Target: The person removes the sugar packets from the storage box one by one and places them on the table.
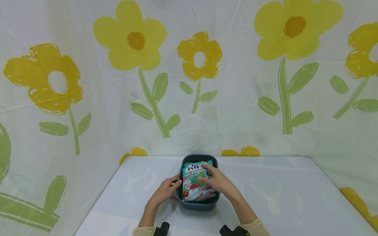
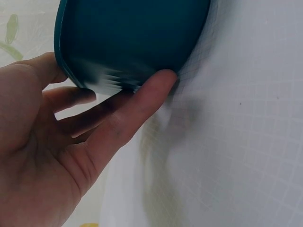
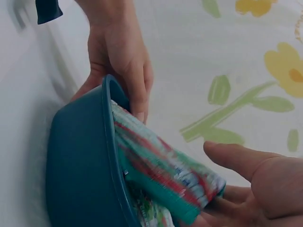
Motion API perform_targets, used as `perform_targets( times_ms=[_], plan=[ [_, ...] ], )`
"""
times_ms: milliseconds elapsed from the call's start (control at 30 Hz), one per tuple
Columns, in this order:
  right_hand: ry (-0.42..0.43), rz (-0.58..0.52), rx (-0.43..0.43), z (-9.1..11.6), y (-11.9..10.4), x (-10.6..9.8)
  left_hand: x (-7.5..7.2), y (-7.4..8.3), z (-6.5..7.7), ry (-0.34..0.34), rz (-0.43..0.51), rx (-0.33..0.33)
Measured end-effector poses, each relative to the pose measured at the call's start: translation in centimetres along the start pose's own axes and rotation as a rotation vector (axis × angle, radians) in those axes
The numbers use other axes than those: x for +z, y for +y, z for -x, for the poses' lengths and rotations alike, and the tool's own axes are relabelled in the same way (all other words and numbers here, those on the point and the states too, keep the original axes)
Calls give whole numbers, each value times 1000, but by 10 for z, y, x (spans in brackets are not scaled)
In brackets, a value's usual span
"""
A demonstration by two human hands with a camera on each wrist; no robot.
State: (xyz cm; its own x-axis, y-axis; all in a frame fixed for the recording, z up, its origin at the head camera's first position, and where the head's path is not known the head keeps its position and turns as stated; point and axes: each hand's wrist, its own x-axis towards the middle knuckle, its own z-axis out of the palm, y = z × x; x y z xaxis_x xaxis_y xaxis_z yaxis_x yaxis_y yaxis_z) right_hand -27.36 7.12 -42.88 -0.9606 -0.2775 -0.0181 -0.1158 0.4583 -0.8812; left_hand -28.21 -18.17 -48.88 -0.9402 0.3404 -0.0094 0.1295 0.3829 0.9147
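Observation:
A dark blue-green plastic tub (image 1: 198,206) stands on the table, also seen in the left wrist view as a curved tub wall (image 2: 132,38). My left hand (image 1: 166,190) holds its left side, thumb over the rim and fingers against the outer wall. Inside lies a green and red candy bag (image 1: 192,183) with "FOX'S" lettering; in the right wrist view the candy bag (image 3: 165,165) leans up past the rim. Another packet (image 3: 154,215) shows beneath it. My right hand (image 1: 220,181) touches the bag's right side with its fingers, the thumb standing apart from it in the right wrist view.
The white table (image 1: 265,196) extends to both sides of the tub, its back edge close behind it. A curtain (image 1: 236,98) with yellow flowers hangs around the table. Dark devices (image 1: 233,230) sit at both wrists.

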Motion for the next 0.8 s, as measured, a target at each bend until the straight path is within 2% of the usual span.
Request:
perform_targets(
  times_ms=[267, 533, 633, 800],
  plan=[
    [-66, -152, 22, -4, 7, -3, 0, -1, -1, -8, 26, 3],
    [-141, -255, 96, 0, 7, -6, 0, 2, 0, -8, 31, -4],
    [-139, -262, 84, 1, 7, -5, -1, 1, 0, -8, 30, -4],
    [-79, -276, 15, -1, 9, -3, 0, 1, 1, -15, 28, -2]
  ],
)
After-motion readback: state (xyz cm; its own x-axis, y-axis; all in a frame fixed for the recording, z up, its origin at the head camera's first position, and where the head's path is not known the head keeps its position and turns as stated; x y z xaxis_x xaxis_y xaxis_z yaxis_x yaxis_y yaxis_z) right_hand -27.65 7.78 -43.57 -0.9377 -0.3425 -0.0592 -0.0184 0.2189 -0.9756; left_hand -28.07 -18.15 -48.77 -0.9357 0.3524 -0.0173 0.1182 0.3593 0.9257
